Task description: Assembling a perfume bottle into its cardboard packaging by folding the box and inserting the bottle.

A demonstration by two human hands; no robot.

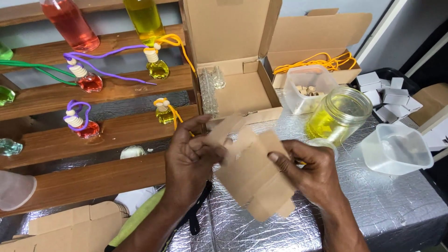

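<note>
Silver quilted foil sheeting (pixel 387 210) covers the work table, with a stepped wooden rack (pixel 116 130) at its left.

Left hand (pixel 189 161): fingers curled and pinched on the upper left flap of a small flat-folded brown cardboard box (pixel 252 175). Right hand (pixel 310 170): thumb on the face of the box, fingers wrapped behind its right edge. Both hands grasp the box, which is held tilted just above the foil, near the middle of the view.

Behind the hands: an open shipping carton (pixel 233 56), lid upright, holding small clear glass bottles (pixel 212 81) along its left wall. To its right, a second open carton (pixel 322 32) with yellow cords (pixel 322 60). In front of it, a clear plastic tub (pixel 303 86) of wooden caps, then a glass jar (pixel 338 114) of yellow liquid, then an empty clear plastic container (pixel 396 149). Small white boxes (pixel 382 91) lie further right.

On the rack: small filled bottles, red with purple cords (pixel 88 81) and yellow with yellow cords (pixel 157 67), below large red and yellow bottles.
</note>
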